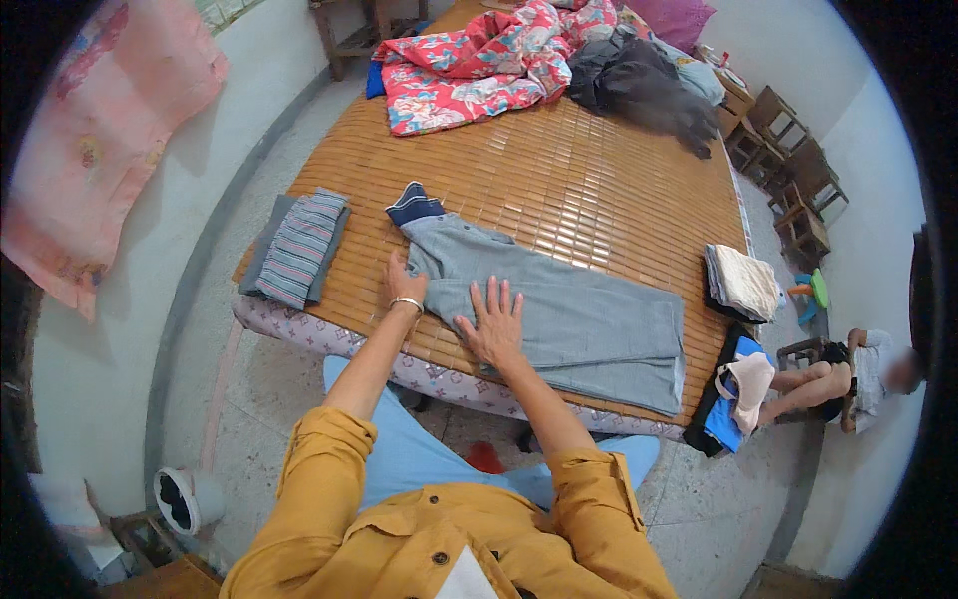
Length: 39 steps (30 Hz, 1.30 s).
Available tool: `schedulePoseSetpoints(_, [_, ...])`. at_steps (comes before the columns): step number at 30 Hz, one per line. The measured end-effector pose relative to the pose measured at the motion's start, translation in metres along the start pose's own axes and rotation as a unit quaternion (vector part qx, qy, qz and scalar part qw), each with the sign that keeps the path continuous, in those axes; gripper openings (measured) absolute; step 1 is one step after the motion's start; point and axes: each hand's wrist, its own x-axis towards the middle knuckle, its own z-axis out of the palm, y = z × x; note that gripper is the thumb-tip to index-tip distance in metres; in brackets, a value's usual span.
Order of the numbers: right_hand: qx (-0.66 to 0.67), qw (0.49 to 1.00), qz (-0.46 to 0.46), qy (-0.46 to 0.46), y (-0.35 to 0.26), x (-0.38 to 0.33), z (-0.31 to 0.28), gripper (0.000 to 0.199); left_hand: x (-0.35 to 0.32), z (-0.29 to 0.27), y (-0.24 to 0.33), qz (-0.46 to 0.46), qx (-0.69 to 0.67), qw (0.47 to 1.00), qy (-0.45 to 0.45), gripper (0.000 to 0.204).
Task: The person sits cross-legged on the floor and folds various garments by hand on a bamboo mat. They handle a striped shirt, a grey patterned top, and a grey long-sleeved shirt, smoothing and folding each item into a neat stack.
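A pair of grey trousers lies folded lengthwise on a slatted bamboo mat, its waistband end to the left with a dark blue striped lining turned out. At the near corner of that end, my left hand is closed on the cloth's edge, its fingertips partly hidden. My right hand rests flat on the upper part of the trousers, fingers spread. Left of them sits a folded striped garment on a dark grey folded one.
Folded clothes with a cream piece on top stand at the mat's right edge, beside blue and black garments under a beige bra. A red floral quilt and dark clothing lie at the far end. A person sits at right.
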Motion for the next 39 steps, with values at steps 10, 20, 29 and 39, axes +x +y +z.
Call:
schedulePoseSetpoints(10, [0.075,0.997,0.021,-0.014,-0.006,-0.005,0.003,0.072,0.014,-0.015,-0.012,-0.294,-0.545,0.742,-0.255,0.042])
schedulePoseSetpoints(20, [0.681,0.696,0.218,0.061,0.006,0.007,-0.003,0.071,-0.004,-0.023,0.054,-0.092,-0.583,0.764,-0.261,0.065])
schedulePoseSetpoints(29, [0.88,0.393,0.151,0.22,0.041,-0.038,0.009,0.052,-0.134,0.043,0.199,0.131,-0.283,0.778,-0.546,0.071])
schedulePoseSetpoints(39, [0.918,0.175,0.303,0.186,0.054,-0.04,-0.005,0.053,-0.099,0.071,0.059,0.434,0.075,0.89,-0.116,0.052])
